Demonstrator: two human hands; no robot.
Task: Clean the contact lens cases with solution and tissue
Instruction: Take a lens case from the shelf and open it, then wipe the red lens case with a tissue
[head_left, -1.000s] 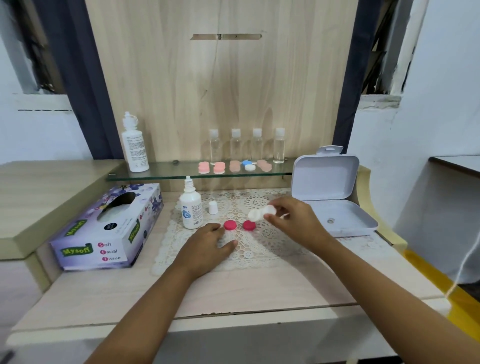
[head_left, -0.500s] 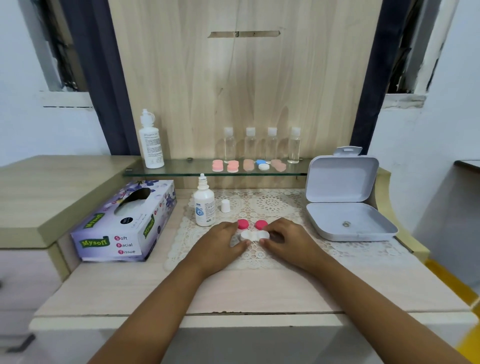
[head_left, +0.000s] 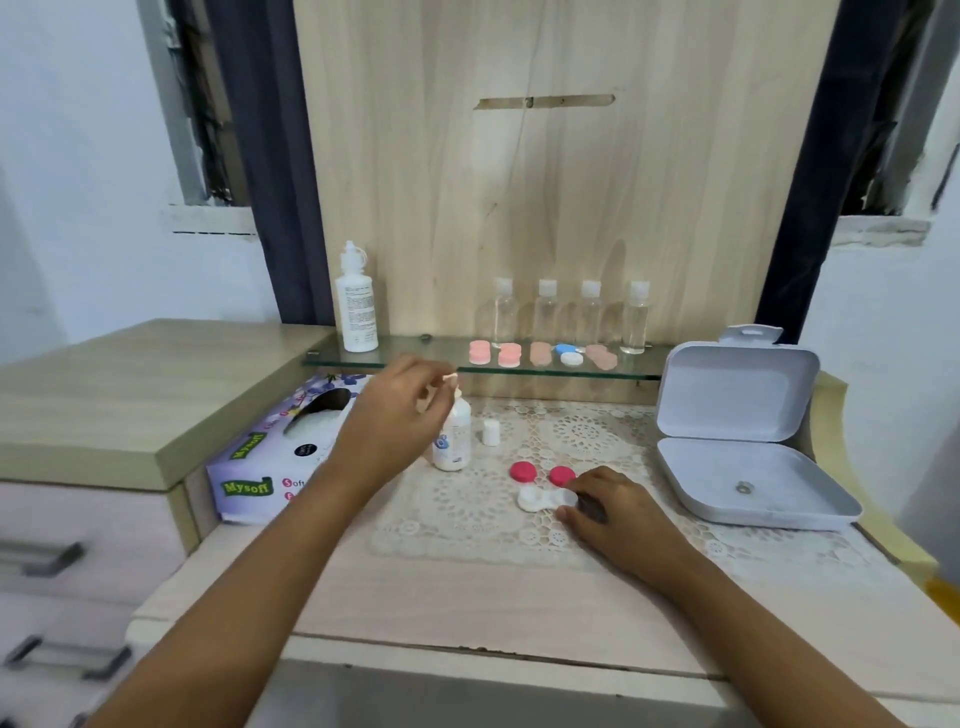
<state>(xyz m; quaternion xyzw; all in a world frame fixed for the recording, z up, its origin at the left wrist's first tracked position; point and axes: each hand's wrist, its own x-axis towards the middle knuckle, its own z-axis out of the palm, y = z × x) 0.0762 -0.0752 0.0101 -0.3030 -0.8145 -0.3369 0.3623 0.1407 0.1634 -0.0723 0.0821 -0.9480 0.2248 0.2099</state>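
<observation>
One white lens case (head_left: 535, 499) near centre, two pink caps (head_left: 522, 471) just beyond it, one solution bottle (head_left: 454, 441), one small white cap (head_left: 491, 432), four clear bottles (head_left: 546, 312) far, one tall white bottle (head_left: 356, 306) far left, one tissue box (head_left: 260, 467) left, one open white box (head_left: 737, 389) right

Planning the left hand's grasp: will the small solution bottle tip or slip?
Probably tippy: the solution bottle is tall, narrow, upright on a bumpy lace mat. Likely light, small plastic. Its white cap seems to stand beside it, so a hard squeeze may spill.

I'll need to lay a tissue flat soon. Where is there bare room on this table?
Free: the bare tabletop between the lace mat and the front edge. Crowded: mid-mat, around bottle, pink lids, lens case and right hand.
</observation>
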